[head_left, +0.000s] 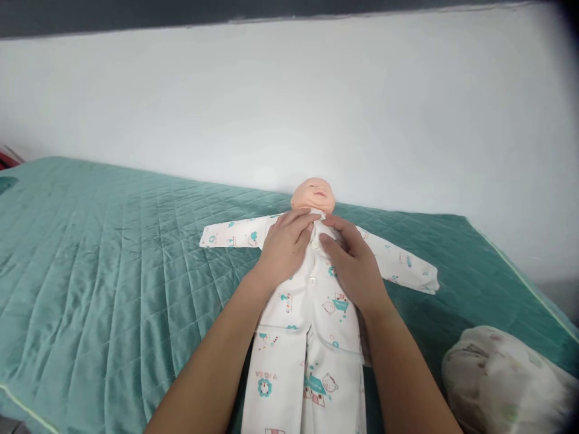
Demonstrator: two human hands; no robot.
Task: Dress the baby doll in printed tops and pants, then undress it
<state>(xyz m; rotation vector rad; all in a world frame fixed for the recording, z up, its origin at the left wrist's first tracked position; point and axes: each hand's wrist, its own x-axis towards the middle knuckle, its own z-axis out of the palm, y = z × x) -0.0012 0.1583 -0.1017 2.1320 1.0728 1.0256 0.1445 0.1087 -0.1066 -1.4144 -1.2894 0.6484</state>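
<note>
A baby doll point(313, 194) lies face up, its head toward the wall. It wears a white printed baby shirt point(294, 304) with a button front, sleeves spread out to both sides, and matching baby trousers point(275, 386). At the collar, my left hand point(289, 241) rests on the chest with its fingers closed on the front edge of the shirt. My right hand point(353, 259) faces it, thumb and forefinger on the other front edge by the upper button. A lower button point(312, 281) shows below the hands. The fingers partly hide the collar.
A green quilted cover point(149, 289) lies under the doll. Behind it rises a white wall point(271, 102). At the lower right sits a bundled white printed cloth point(502, 380), partly blurred. Something red point(8, 160) shows at the far left edge.
</note>
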